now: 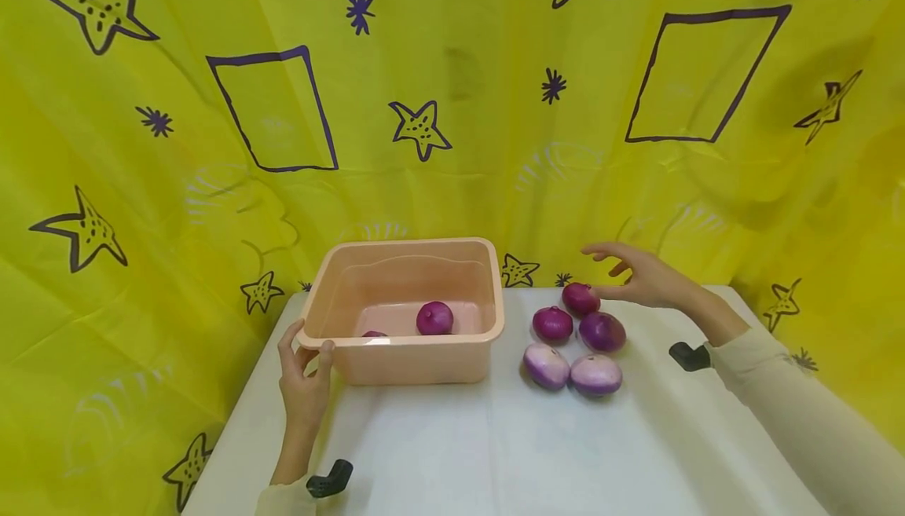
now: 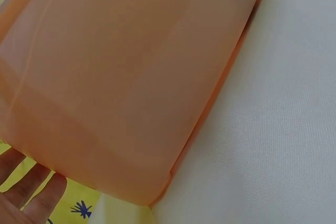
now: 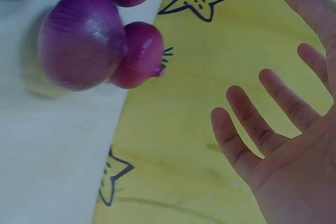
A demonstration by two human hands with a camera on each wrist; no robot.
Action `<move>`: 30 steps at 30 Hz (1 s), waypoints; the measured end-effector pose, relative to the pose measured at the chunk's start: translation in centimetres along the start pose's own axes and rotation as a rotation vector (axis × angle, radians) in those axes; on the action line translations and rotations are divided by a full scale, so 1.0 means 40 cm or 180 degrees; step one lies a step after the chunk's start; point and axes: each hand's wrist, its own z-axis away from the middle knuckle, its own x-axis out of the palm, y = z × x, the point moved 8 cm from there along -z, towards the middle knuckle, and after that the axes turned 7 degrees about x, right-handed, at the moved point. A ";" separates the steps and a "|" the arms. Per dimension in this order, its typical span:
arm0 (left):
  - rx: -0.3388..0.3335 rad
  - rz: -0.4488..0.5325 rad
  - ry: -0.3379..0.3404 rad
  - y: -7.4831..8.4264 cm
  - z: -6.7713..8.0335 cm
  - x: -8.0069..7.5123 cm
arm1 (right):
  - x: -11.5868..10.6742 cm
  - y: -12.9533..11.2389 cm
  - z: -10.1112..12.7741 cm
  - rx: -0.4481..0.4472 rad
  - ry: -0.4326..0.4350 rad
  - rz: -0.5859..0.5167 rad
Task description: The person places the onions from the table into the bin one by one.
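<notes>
A peach plastic bin (image 1: 488, 320) stands on the white table (image 1: 495, 453), and its wall (image 2: 121, 77) fills the left wrist view. Inside lie a purple onion (image 1: 434, 318) and part of a second one (image 1: 373, 334). My left hand (image 1: 304, 375) rests against the bin's front left corner, thumb on the front wall, fingers (image 2: 37, 195) straight along the side. Several purple onions lie in a cluster right of the bin. My right hand (image 1: 622, 276) hovers open, fingers spread, just right of the farthest onion (image 1: 580, 298), not touching it. The right wrist view shows this hand (image 3: 283, 124) apart from two onions (image 3: 81, 40) (image 3: 139, 53).
A yellow cloth (image 1: 452, 107) with purple stars and squares hangs behind and around the table. The nearer onions (image 1: 546, 365) (image 1: 596, 375) are paler. The table's back edge runs right behind the onion cluster. Bare white surface lies in front of the bin.
</notes>
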 end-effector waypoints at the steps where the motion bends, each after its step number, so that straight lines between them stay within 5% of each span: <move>1: 0.0000 0.0006 0.0005 0.001 0.000 0.000 | 0.005 0.008 0.005 0.0038 -0.0020 -0.0010; 19: -0.0029 -0.0031 -0.0067 -0.006 -0.004 0.002 | 0.148 0.197 0.086 0.0448 -0.0492 -0.0380; 30: -0.0048 -0.0059 -0.0051 -0.010 -0.003 0.003 | 0.212 0.207 0.089 0.0419 -0.0917 -0.0579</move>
